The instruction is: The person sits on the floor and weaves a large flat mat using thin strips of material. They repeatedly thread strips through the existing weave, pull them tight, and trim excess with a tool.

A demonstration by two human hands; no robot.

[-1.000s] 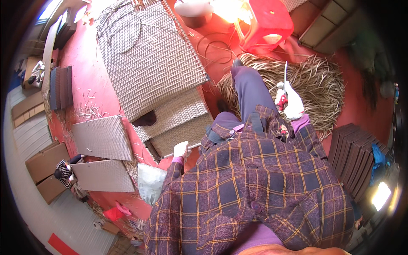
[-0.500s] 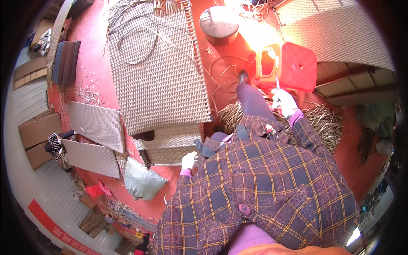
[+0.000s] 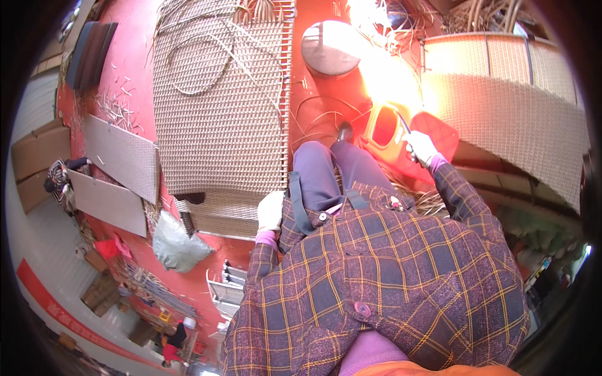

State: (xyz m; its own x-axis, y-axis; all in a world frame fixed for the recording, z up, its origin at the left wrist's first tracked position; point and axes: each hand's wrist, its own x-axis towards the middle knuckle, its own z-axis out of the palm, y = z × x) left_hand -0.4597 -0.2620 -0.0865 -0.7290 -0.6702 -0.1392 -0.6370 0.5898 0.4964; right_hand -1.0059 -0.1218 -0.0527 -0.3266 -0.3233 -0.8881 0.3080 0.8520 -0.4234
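Red plastic stool [image 3: 439,135] gripped by the outstretched right hand [image 3: 419,148]; left hand [image 3: 271,210] hangs loosely curled

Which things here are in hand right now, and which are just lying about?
In hand:
right hand gripping a thin blue strand by the red stool
left hand, empty, at the person's side

Lying about:
large woven panel
round dark lid
grey sack
flat grey boards

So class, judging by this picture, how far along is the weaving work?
Done: a large woven panel lies flat on the red floor, with smaller panels beside it. In hand: the right hand grips a thin strand; the left hand hangs empty. Left: loose strands remain unwoven.
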